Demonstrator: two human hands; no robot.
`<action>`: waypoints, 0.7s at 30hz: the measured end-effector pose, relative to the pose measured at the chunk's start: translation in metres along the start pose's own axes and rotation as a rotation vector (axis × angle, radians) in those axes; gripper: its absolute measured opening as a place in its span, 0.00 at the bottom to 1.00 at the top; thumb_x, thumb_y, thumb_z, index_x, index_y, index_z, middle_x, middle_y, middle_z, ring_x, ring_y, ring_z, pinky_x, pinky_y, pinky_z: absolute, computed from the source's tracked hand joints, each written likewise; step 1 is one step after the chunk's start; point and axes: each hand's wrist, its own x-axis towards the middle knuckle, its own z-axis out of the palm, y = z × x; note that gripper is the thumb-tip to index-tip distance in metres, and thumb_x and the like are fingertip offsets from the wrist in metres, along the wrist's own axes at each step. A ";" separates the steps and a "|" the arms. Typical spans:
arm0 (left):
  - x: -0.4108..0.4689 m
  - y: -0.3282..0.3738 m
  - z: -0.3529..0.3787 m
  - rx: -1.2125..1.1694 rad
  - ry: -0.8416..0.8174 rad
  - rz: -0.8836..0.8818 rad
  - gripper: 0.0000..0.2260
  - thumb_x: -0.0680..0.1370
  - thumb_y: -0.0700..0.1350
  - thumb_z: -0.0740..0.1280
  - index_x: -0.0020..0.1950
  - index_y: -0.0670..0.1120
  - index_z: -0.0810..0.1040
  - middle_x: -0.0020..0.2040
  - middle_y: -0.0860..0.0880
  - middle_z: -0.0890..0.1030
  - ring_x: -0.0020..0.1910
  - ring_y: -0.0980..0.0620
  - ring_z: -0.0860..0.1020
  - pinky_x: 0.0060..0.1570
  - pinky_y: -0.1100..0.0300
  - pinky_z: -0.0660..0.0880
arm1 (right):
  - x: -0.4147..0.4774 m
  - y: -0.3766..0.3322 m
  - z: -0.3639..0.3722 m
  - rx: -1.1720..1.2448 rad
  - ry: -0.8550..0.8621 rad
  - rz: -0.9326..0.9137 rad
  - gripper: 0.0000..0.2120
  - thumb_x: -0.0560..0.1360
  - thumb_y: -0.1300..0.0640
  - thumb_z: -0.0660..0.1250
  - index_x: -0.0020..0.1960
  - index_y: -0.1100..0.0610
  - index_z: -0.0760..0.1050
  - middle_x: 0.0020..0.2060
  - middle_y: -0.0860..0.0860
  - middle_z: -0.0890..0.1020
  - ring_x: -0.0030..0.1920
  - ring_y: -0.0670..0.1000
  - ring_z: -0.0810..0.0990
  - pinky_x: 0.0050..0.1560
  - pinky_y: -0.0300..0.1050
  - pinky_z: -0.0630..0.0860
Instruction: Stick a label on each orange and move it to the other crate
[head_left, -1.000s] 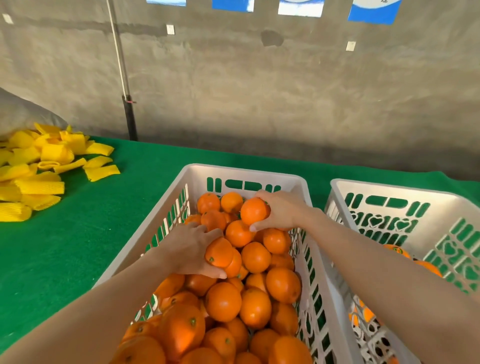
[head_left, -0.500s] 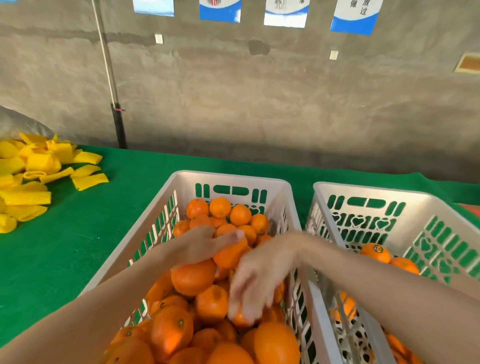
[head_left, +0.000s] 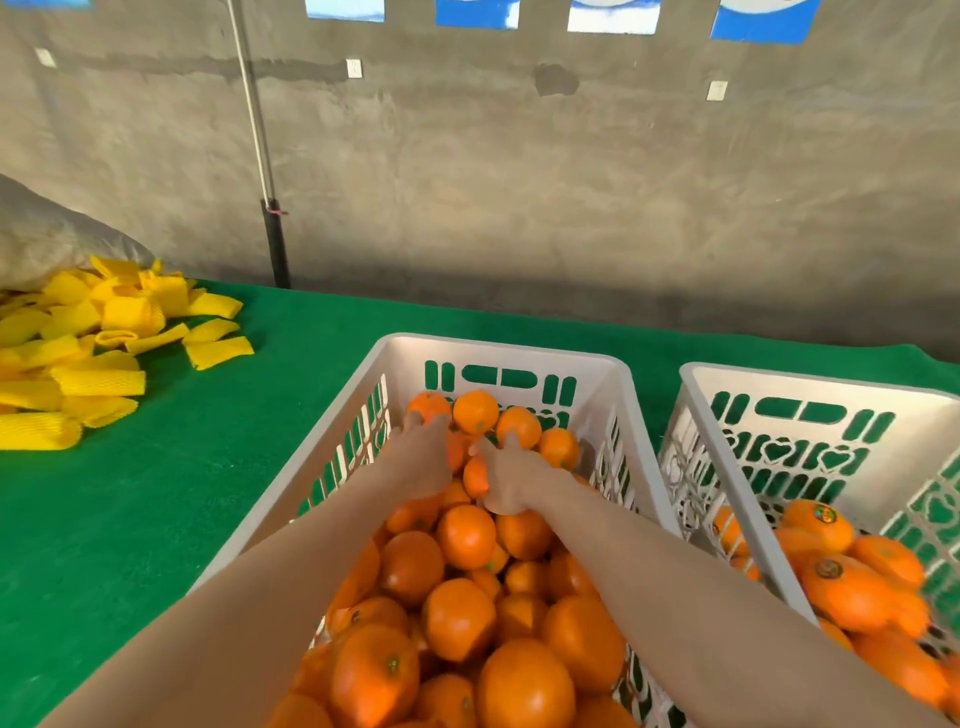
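Both my arms reach into the left crate (head_left: 615, 371), which is heaped with oranges (head_left: 457, 618). My left grip (head_left: 423, 457) lies with its fingers stretched over the fruit at the far end. My right grip (head_left: 511, 478) is just beside it, with a small orange (head_left: 475, 478) between them; whether it clamps anything I cannot tell. Labelled oranges (head_left: 810, 532) lie in the right crate (head_left: 810, 382) on the green tabletop (head_left: 156, 519).
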 end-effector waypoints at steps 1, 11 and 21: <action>0.003 -0.003 0.005 -0.023 -0.035 -0.027 0.32 0.76 0.36 0.61 0.77 0.49 0.53 0.74 0.37 0.57 0.66 0.36 0.69 0.63 0.46 0.71 | 0.003 0.002 0.003 0.019 0.011 -0.017 0.35 0.73 0.53 0.69 0.74 0.51 0.54 0.67 0.62 0.61 0.54 0.60 0.75 0.47 0.50 0.74; 0.015 -0.005 0.028 -0.159 0.148 -0.025 0.24 0.75 0.42 0.68 0.67 0.48 0.61 0.66 0.39 0.67 0.58 0.38 0.74 0.54 0.52 0.74 | -0.049 0.014 -0.051 0.706 -0.603 -0.367 0.29 0.71 0.49 0.72 0.68 0.59 0.69 0.63 0.62 0.74 0.58 0.60 0.77 0.53 0.49 0.79; -0.005 -0.005 -0.041 -0.345 -0.339 -0.020 0.22 0.70 0.50 0.74 0.60 0.46 0.73 0.57 0.44 0.76 0.48 0.47 0.79 0.46 0.56 0.81 | -0.008 0.029 -0.031 0.416 0.406 0.036 0.14 0.77 0.53 0.65 0.60 0.56 0.72 0.56 0.56 0.78 0.52 0.52 0.76 0.49 0.43 0.73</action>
